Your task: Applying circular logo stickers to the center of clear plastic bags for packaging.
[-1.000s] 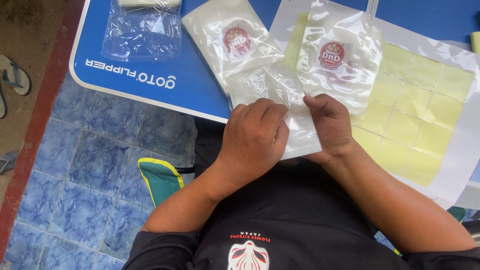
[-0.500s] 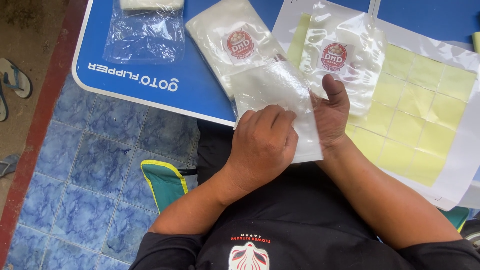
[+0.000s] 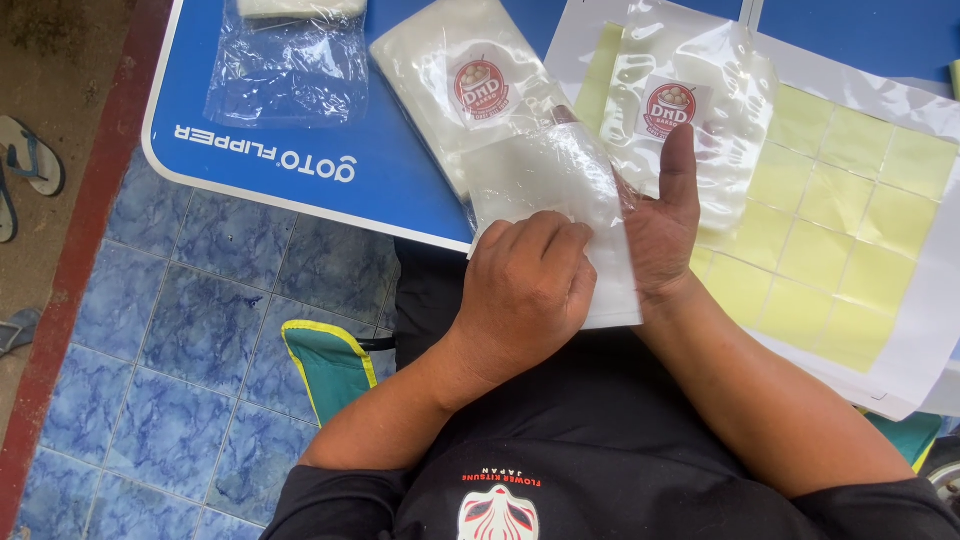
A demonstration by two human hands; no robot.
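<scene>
My left hand (image 3: 528,290) pinches the lower edge of a clear plastic bag (image 3: 550,185) that lies over the near edge of the blue table (image 3: 330,170). My right hand (image 3: 665,225) is flat under the bag's right side, with a finger stretched up toward a round red sticker (image 3: 669,108) on another clear bag (image 3: 690,120). A stack of clear bags (image 3: 460,90) with a red sticker (image 3: 481,89) lies just beyond the held bag.
A white backing sheet (image 3: 850,210) with several pale yellow squares lies at the right of the table. A further clear bag (image 3: 290,65) lies at the far left. Blue floor tiles (image 3: 180,330), a sandal (image 3: 30,160) and a green stool edge (image 3: 330,360) are below.
Both hands have lifted the clear bag a little further onto the table. My right hand has opened and its finger now stretches toward the stickered bag.
</scene>
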